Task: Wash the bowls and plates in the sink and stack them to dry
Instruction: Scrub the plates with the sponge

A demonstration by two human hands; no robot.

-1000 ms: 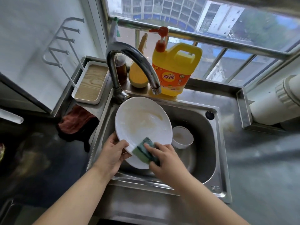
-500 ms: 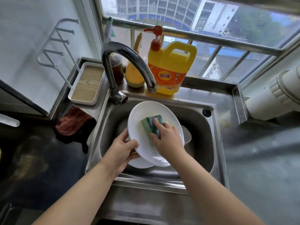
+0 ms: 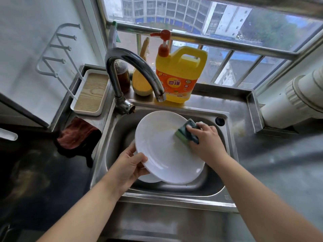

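Sponge [image 3: 187, 132] has swept from plate centre out to the rim at 2 o'clock since half a second ago; the plate itself has tipped flatter and slid right.

My right hand [image 3: 206, 138]: grip wrapped over the sponge, fingers pressing it onto the plate [image 3: 164, 151]. My left hand [image 3: 130, 165]: grip pinching the plate's rim at 8 o'clock, thumb on the face, fingers hidden beneath. The plate is held tilted over the sink [image 3: 225, 172], above a second plate [image 3: 150, 179] that shows only as a sliver at 6 o'clock.

Handling: stiff, breakable, likely slick with suds; a yellowish smear remains near 12 o'clock. Rim pinch looks adequate, though a deeper hold would guard against slipping.

Outward: faucet [image 3: 134, 67] at 11 o'clock, detergent jug [image 3: 180, 75] at 12 on the counter [image 3: 262, 154].
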